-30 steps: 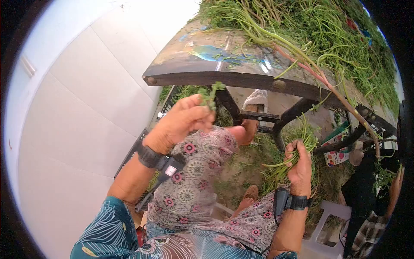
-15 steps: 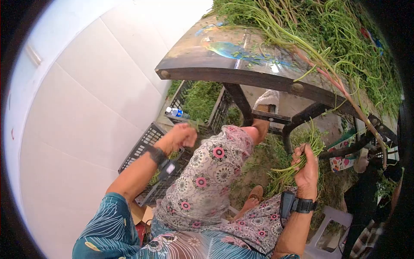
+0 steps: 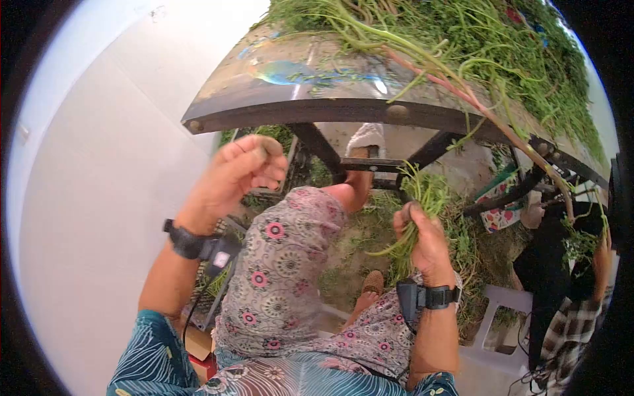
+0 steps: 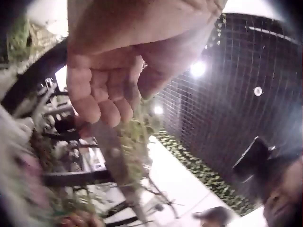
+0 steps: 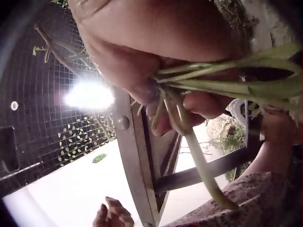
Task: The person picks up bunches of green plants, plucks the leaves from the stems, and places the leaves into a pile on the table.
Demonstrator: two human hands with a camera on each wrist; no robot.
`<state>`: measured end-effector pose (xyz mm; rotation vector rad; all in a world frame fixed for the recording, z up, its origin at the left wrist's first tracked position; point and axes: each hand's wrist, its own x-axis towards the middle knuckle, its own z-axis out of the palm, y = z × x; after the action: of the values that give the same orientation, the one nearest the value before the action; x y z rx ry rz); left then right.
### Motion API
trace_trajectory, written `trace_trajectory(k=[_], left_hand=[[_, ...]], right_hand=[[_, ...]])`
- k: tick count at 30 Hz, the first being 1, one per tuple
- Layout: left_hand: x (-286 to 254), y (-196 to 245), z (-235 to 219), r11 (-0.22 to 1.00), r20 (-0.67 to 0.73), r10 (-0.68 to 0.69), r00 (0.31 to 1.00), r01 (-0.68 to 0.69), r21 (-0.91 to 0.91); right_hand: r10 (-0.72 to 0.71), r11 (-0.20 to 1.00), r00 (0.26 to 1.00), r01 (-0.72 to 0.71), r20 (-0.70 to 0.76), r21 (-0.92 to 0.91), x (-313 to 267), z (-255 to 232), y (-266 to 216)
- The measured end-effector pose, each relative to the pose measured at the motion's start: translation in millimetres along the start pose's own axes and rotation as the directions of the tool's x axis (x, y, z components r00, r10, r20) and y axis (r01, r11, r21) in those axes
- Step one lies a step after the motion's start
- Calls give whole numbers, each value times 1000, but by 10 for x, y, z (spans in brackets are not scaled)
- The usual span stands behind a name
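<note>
My right hand (image 3: 428, 243) grips a bunch of thin green stems (image 3: 428, 191) above my right knee. In the right wrist view, the pale cut stems (image 5: 203, 163) stick out between thumb and fingers, one thicker than the others. My left hand (image 3: 239, 173) is raised in front of the table's near left corner, fingers loosely bent. The left wrist view shows bent fingers (image 4: 102, 101) with the thumb beside them and nothing visible in their grasp. Both hands are apart.
A table (image 3: 290, 113) with a dark edge bears a large heap of leafy greens (image 3: 489, 72). A long reddish stem (image 3: 472, 100) hangs over its edge. More greens (image 3: 272, 136) lie under the left corner. At right are a plastic stool (image 3: 507, 296) and another person's dark clothing (image 3: 548, 264).
My left hand held a leafy sprig, lowered towards the crate of greens at left, and is now raised with no sprig visible. My right hand keeps its bunch.
</note>
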<state>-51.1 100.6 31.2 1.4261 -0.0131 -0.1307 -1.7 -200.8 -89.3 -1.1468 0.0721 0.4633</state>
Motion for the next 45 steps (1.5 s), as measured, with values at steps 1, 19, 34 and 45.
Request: trace_trajectory(k=[1,19,34,45], left_hand=[[-16,204,177,999,55,41,998,-41,5],[519,-587,1297,945,251,-86,964,-1,326],[409,-517,1207,974,225,-184,957,147,175],[434,-640,1133,924,149,-4,989,-53,380]], right_hand=[[-5,1000,1000,4,22,30,-1,-5,-7],[-139,958,979,94,151,272,-79,240,-26],[-114,968,979,148,172,-201,-231,461,-65],[-101,977,978,132,182,-168,-274,466,-158]])
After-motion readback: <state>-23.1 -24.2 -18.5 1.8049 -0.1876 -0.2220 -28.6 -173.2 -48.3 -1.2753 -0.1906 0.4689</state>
